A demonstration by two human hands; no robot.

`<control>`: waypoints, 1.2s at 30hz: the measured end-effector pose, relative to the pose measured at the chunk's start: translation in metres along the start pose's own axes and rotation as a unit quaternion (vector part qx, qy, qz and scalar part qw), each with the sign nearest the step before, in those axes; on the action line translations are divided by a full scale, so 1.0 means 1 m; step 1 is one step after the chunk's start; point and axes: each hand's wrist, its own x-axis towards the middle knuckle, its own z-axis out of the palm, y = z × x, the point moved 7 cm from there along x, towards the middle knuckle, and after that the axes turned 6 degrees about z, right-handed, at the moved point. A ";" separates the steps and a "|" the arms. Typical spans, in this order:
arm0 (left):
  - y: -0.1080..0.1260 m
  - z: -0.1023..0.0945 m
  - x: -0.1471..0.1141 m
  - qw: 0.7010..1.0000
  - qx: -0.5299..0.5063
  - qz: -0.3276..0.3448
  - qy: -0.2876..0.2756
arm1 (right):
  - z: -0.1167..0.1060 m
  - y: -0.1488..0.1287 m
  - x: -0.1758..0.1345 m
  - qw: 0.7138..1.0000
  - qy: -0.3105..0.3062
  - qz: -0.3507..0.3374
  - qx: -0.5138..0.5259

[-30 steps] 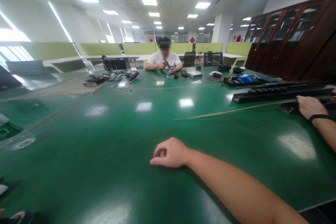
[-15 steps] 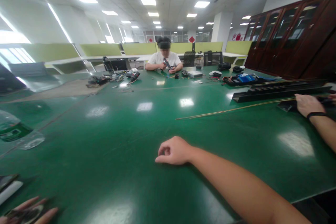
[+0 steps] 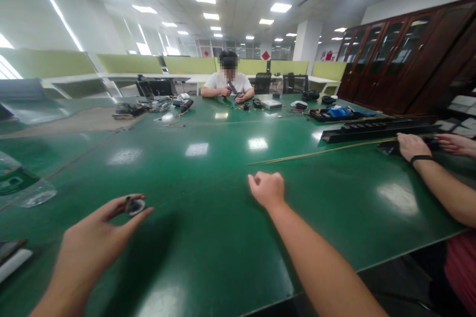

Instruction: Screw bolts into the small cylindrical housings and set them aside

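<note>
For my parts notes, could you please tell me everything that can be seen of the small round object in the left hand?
The small round object shows a pale, ring-like rim around a darker middle, with a dark part at one side. The left hand holds it between thumb and fingers, apparently raised above the green table. Its material is too blurred to tell.

A head-worn camera faces forward over the table (image 3: 208, 257).
</note>
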 end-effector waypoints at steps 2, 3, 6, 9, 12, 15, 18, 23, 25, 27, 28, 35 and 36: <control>0.032 0.019 0.014 0.998 -0.033 0.039 -0.022 | -0.001 0.006 0.001 1.000 -0.004 0.010 0.000; 0.050 0.031 0.019 0.995 -0.057 0.071 -0.037 | -0.001 0.005 0.001 1.000 -0.012 0.001 0.003; 0.097 0.066 0.025 0.970 -0.167 0.166 -0.056 | 0.007 0.000 0.000 0.994 -0.086 -0.030 0.069; 0.119 0.101 0.014 0.943 -0.207 0.246 -0.084 | 0.019 -0.012 -0.005 0.956 -0.210 -0.070 0.191; 0.120 0.127 -0.001 0.927 -0.231 0.267 -0.130 | 0.024 -0.012 -0.006 0.937 -0.245 -0.043 0.247; 0.117 0.137 -0.010 0.919 -0.245 0.259 -0.166 | 0.030 -0.012 -0.010 0.924 -0.269 -0.037 0.268; 0.115 0.138 -0.010 0.923 -0.245 0.235 -0.180 | 0.034 -0.014 -0.015 0.905 -0.293 -0.027 0.308; 0.121 0.133 -0.011 0.920 -0.237 0.258 -0.177 | 0.029 -0.023 -0.021 0.905 -0.280 -0.048 0.316; 0.122 0.132 -0.012 0.916 -0.245 0.270 -0.171 | 0.024 -0.030 -0.023 0.920 -0.251 -0.079 0.291; 0.122 0.132 -0.013 0.913 -0.245 0.279 -0.167 | 0.018 -0.037 -0.025 0.938 -0.209 -0.114 0.252; 0.122 0.133 -0.013 0.913 -0.243 0.282 -0.165 | 0.016 -0.041 -0.026 0.947 -0.185 -0.130 0.229; 0.125 0.130 -0.010 0.910 -0.248 0.292 -0.157 | 0.005 -0.053 -0.027 0.959 -0.144 -0.188 0.152; 0.125 0.130 -0.011 0.907 -0.254 0.296 -0.161 | 0.003 -0.052 -0.027 0.957 -0.149 -0.186 0.167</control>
